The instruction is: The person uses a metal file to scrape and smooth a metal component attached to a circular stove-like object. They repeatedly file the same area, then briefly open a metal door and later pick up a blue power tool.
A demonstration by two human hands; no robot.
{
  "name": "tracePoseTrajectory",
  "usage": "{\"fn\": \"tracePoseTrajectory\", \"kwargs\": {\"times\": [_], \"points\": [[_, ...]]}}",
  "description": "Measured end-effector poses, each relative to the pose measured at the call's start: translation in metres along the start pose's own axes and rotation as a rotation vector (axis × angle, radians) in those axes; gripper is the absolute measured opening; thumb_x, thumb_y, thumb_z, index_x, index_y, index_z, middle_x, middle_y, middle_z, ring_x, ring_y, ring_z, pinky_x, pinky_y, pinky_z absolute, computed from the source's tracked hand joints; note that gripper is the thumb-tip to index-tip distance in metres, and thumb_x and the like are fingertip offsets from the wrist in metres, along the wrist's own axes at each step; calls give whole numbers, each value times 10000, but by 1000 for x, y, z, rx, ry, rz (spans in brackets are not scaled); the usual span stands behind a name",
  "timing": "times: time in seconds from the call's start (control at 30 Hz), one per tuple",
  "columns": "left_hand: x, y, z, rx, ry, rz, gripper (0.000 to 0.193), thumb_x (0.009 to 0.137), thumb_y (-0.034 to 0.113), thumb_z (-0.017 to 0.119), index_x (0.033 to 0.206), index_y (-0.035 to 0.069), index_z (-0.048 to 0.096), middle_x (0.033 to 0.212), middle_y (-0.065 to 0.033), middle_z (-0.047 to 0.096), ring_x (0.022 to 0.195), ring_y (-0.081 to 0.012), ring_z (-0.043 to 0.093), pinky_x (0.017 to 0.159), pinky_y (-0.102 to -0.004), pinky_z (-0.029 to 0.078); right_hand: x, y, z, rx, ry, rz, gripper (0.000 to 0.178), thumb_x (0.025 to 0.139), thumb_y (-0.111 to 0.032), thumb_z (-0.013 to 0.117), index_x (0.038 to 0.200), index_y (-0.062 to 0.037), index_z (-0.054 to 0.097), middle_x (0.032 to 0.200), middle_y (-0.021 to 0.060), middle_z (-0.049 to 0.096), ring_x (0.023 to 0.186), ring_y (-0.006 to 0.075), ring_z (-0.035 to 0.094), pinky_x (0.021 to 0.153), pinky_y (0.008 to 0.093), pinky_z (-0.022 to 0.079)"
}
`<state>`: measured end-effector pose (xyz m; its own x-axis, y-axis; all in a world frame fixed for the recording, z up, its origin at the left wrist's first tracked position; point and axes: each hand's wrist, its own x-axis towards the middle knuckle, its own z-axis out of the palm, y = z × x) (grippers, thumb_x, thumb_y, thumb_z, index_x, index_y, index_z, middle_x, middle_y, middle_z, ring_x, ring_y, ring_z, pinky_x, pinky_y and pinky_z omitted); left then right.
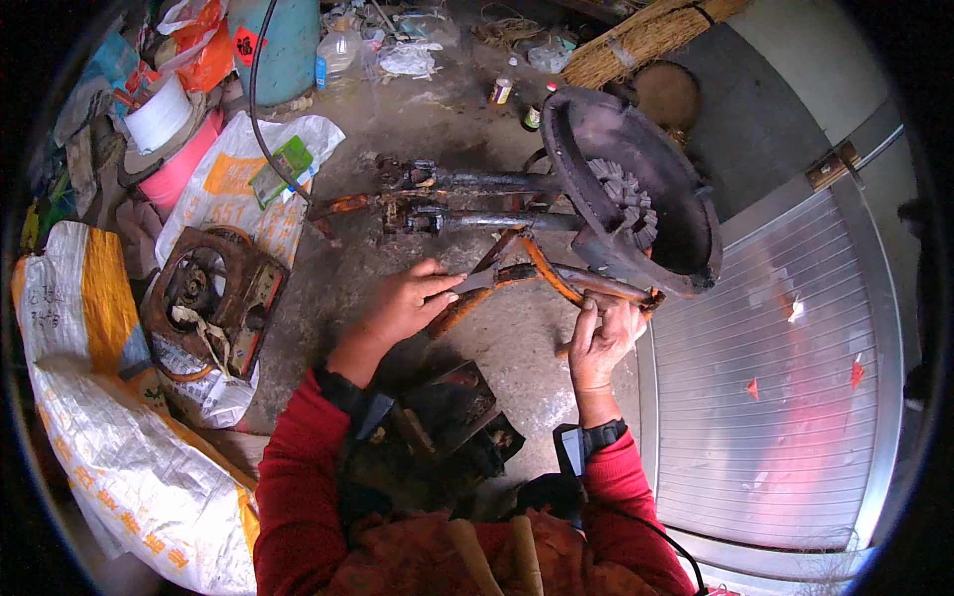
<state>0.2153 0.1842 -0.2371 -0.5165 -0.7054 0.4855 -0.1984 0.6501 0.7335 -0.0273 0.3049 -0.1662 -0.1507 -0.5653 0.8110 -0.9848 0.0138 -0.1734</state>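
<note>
A large gas burner lies on its side on the floor. Its dark, round cast ring [696, 238] tilts up at the right, around a toothed grey burner head [628, 204]. Two blackened pipes [487, 221] run left from it to rusty fittings, and a bent rusty leg frame [547, 270] extends toward me. My right hand [603, 336] is closed around the frame's near right end. At the frame's left part, my left hand [405, 301] pinches a thin, flat grey piece [477, 282], blade-like, against or close to the rusty bar; its exact kind is unclear.
A black hose [256, 99] joins the fittings. To the left are a rusty square stove body [214, 298] and white woven sacks [84, 397]. A dark metal box [462, 402] sits near my legs. A ribbed metal panel [775, 377] stands right; small bottles [500, 91] are farther off.
</note>
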Motion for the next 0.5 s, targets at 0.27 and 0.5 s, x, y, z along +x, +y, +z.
{"fn": "tracePoseTrajectory", "kwargs": {"times": [0.27,0.5], "points": [[1,-2,6,-234,-40,-81,309,799,73,668,1107,60,653,923,-87,593,842,-211,603,728,-296,471,0,-1,1,-3,-14,0,72,777,-111,605,847,-116,591,816,59,590,787,264,516,815,377,331],[4,3,5,-105,-9,-56,299,800,78,670,1098,52,655,902,-93,580,820,-223,593,731,-297,463,-1,-1,1,21,-10,6,45,778,-113,607,813,-109,577,807,61,583,782,262,514,805,373,333]]}}
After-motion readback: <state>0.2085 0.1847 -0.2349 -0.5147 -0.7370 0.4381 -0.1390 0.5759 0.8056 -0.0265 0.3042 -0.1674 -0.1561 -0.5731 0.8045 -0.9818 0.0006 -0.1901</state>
